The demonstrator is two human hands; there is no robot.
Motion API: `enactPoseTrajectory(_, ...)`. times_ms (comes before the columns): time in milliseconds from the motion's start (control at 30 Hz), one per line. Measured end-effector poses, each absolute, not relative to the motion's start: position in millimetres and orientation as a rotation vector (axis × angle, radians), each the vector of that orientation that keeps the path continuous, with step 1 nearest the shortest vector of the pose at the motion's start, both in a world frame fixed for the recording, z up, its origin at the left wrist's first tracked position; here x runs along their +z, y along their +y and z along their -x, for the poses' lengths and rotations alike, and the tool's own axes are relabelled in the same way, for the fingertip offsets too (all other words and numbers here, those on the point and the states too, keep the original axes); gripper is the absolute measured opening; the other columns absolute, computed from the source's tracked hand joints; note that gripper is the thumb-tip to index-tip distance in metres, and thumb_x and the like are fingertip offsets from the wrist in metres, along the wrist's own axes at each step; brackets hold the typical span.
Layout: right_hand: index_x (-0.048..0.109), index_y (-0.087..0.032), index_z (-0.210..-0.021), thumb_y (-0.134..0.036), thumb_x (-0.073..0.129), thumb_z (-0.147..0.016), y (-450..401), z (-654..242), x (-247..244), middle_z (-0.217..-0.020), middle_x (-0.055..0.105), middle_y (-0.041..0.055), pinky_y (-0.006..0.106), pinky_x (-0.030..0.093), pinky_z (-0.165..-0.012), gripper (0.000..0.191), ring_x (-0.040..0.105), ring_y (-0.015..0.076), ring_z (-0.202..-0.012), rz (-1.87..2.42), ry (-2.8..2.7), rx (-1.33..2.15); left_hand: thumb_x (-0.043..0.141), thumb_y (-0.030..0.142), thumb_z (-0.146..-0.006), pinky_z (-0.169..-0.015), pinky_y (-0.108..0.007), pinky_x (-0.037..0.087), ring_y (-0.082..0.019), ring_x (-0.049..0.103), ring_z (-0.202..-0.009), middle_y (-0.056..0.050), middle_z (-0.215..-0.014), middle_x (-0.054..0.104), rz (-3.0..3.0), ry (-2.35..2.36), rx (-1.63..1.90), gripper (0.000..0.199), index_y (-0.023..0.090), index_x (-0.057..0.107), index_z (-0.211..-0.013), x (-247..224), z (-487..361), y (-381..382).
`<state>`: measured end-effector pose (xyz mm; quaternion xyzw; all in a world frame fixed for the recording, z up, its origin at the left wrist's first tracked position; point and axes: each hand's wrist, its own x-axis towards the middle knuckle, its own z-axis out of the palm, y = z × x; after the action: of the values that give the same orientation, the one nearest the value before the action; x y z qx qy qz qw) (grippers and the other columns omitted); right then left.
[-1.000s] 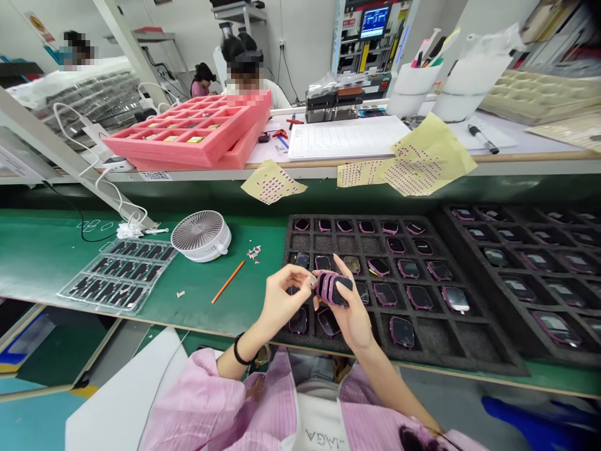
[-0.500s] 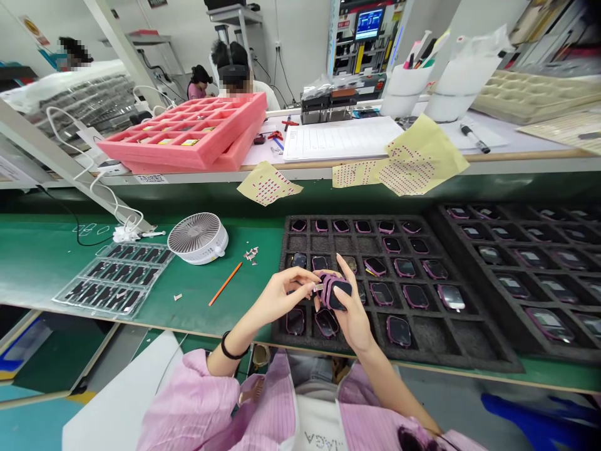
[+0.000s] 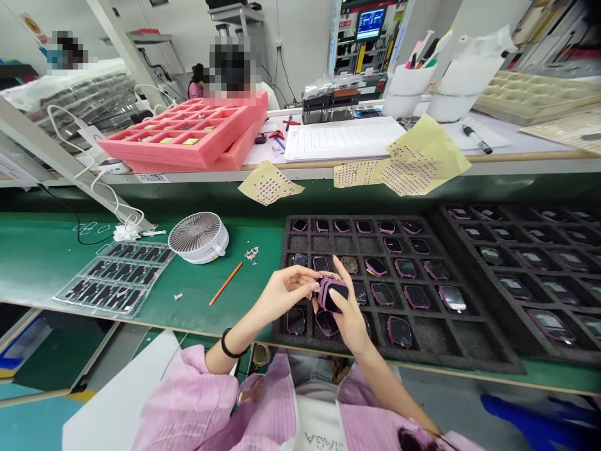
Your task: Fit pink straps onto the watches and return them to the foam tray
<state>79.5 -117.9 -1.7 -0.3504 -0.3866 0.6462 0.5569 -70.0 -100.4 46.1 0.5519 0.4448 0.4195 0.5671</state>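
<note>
Green bench (image 3: 192, 291): while it spans the view, it carries the black foam tray (image 3: 434, 339) near its front edge.
Black foam tray: landmark; purple-framed units (image 3: 417, 297) lie in its pockets.
White fan (image 3: 198, 237): left of the tray, well apart, grille tilted up.
Right hand (image 3: 351, 319): above the tray's left part; gripping the held stack (image 3: 337, 284), thumb across the front dark face, one finger extended.
Left hand (image 3: 285, 290): by the tray's left edge; thumb and fingertips bent together at the stack's left side. Cannot tell whether they pinch anything.
Held stack: over the tray's left part; purple-framed, count unclear.
Orange stick (image 3: 226, 284): left of the tray, lying slantwise.
Pale scraps (image 3: 252, 254): left of the tray, clustered.
</note>
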Motion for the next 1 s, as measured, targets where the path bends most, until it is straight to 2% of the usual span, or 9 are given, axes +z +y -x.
enactPoseTrajectory(133,0.036,-0.032,-0.144,-0.038,0.06,-0.086,-117.6,-75.1,0.5,-0.123,0.059,0.0051,0.039,0.046,-0.096,0.063,0.054,0.0224,-0.114,0.819,-0.857,1.332,0.066,0.046,-0.082,-0.059,-0.023,0.045,-0.009,0.053,-0.059,-0.002,-0.071,0.061,-1.326,1.021,1.137,0.041,0.014,0.072,-0.106,31.3,58.9,-110.4)
enactPoseTrajectory(267,0.033,-0.036,-0.145,-0.038,0.058,-0.088,-120.6,-73.8,2.2,-0.126,0.056,0.0043,0.04,0.048,-0.094,0.062,0.059,0.0209,-0.106,0.806,-0.827,1.285,0.053,0.048,-0.092,-0.04,-0.017,0.026,-0.004,0.03,-0.035,0.008,-0.047,0.049,-1.254,0.735,0.729,0.073,0.02,0.023,-0.152,15.7,57.8,-121.6)
enactPoseTrajectory(333,0.031,-0.037,-0.146,-0.037,0.057,-0.089,-122.7,-73.1,2.3,-0.126,0.056,0.004,0.04,0.048,-0.094,0.063,0.061,0.0206,-0.103,0.806,-0.837,1.286,0.053,0.047,-0.092,-0.038,-0.016,0.022,-0.004,0.027,-0.032,0.01,-0.045,0.048,-1.206,0.65,0.634,0.084,0.021,0.002,-0.153,8.1,58.1,-126.2)
enactPoseTrajectory(433,0.028,-0.037,-0.149,-0.037,0.057,-0.089,-124.0,-71.3,0.7,-0.127,0.055,0.0042,0.041,0.046,-0.098,0.066,0.06,0.0208,-0.105,0.813,-0.871,1.287,0.054,0.046,-0.092,-0.039,-0.016,0.024,-0.004,0.028,-0.032,0.013,-0.042,0.042,-1.219,0.629,0.623,0.088,0.02,-0.004,-0.153,3.7,60.8,-128.1)
enactPoseTrajectory(567,0.025,-0.038,-0.149,-0.037,0.06,-0.088,-120.3,-70.6,-1.7,-0.128,0.054,0.0041,0.039,0.05,-0.094,0.071,0.058,0.0208,-0.107,0.825,-0.916,1.36,0.051,0.042,-0.093,-0.048,-0.018,0.034,-0.007,0.043,-0.045,0.004,-0.057,0.058,-1.519,0.813,0.61,0.069,0.019,0.024,-0.152,15.2,87.8,-111.4)
enactPoseTrajectory(633,0.026,-0.037,-0.149,-0.037,0.06,-0.088,-117.8,-72.0,-1.2,-0.126,0.055,0.0043,0.038,0.053,-0.085,0.07,0.06,0.0201,-0.1,0.815,-0.903,1.391,0.05,0.038,-0.093,-0.06,-0.021,0.043,-0.011,0.054,-0.063,-0.004,-0.081,0.068,-1.812,1.176,0.704,0.047,0.02,0.053,-0.136,18.7,115.0,-96.1)
enactPoseTrajectory(700,0.026,-0.037,-0.149,-0.036,0.06,-0.088,-115.9,-74.2,0.4,-0.123,0.056,0.0049,0.036,0.055,-0.075,0.069,0.061,0.0195,-0.092,0.794,-0.86,1.413,0.046,0.028,-0.093,-0.07,-0.026,0.048,-0.015,0.059,-0.076,-0.008,-0.097,0.069,-2.028,1.688,0.763,0.034,0.018,0.066,-0.118,12.9,145.4,-80.7)
enactPoseTrajectory(833,0.03,-0.037,-0.147,-0.035,0.06,-0.087,-114.7,-77.0,3.7,-0.117,0.059,0.0054,0.034,0.055,-0.064,0.068,0.062,0.0201,-0.087,0.775,-0.772,1.468,0.047,0.018,-0.091,-0.08,-0.028,0.053,-0.021,0.062,-0.104,-0.011,-0.119,0.064,-2.258,2.113,0.326,0.029,0.018,0.065,-0.114,-20.8,188.6,-60.8)
enactPoseTrajectory(1000,0.034,-0.037,-0.146,-0.035,0.06,-0.086,-116.3,-75.4,6.5,-0.114,0.061,0.005,0.033,0.053,-0.06,0.066,0.062,0.0198,-0.084,0.769,-0.752,1.5,0.048,0.016,-0.091,-0.082,-0.028,0.054,-0.021,0.063,-0.102,-0.012,-0.109,0.066,-2.364,2.104,0.194,0.021,0.017,0.066,-0.102,-47.5,197.9,-50.6)
